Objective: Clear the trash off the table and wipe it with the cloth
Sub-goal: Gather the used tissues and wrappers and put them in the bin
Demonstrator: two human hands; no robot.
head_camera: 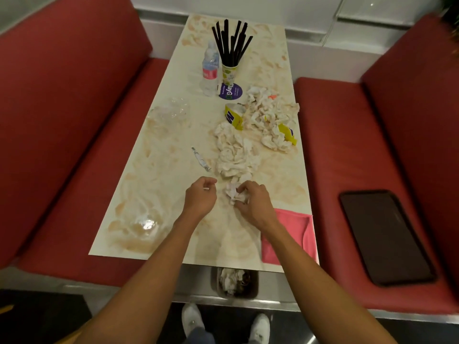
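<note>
Right hand (252, 203) curled over a crumpled napkin (233, 192) on the table (159, 175), near the front edge, fingers gripping it. Left hand (201, 196) just beside it, fingers curled in; a white speck at the fingertips, cannot tell if it holds anything. More crumpled napkins (233, 150) heaped beyond. Pink cloth (293, 234) flat on near right corner, partly under right wrist. Bin (234, 281) below the table's near edge, paper inside.

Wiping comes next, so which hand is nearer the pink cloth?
Right. The right hand, gripping a crumpled napkin, is just up-left of the pink cloth; the left hand lies farther left, beyond the napkin.
</note>
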